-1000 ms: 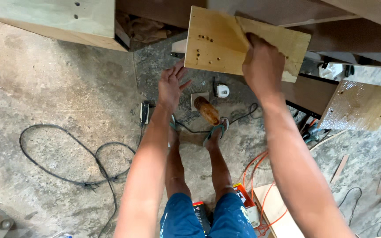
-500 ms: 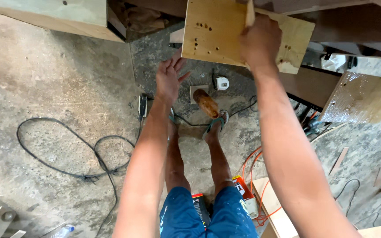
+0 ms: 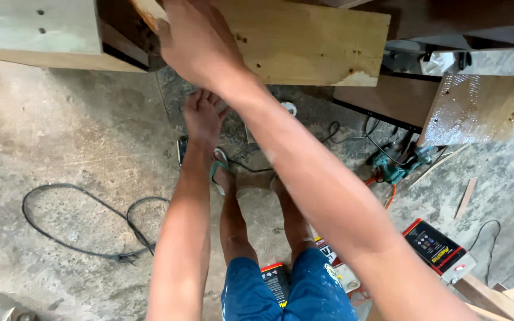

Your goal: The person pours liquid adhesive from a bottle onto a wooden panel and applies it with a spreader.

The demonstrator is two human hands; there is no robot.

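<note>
My right hand (image 3: pixel 200 47) reaches up and forward, its fingers closed on the left end of a light plywood board (image 3: pixel 316 41) with small drilled holes. The board is held flat near the top of the view, above the floor. A thin wooden strip (image 3: pixel 147 12) sticks out past my knuckles. My left hand (image 3: pixel 203 116) is stretched out lower down with fingers spread, holding nothing and hovering over the concrete floor just in front of my sandalled feet (image 3: pixel 221 172).
A black cable (image 3: pixel 84 220) loops on the concrete floor at left. A pale painted panel (image 3: pixel 37 27) sits top left, another plywood panel (image 3: pixel 477 107) at right. A teal power tool (image 3: pixel 394 169) with orange cord and a red-black box (image 3: pixel 438 249) lie at right.
My right hand and the plywood board have moved left and closer to the camera, now covering the top centre. My left hand stays open and outstretched.
</note>
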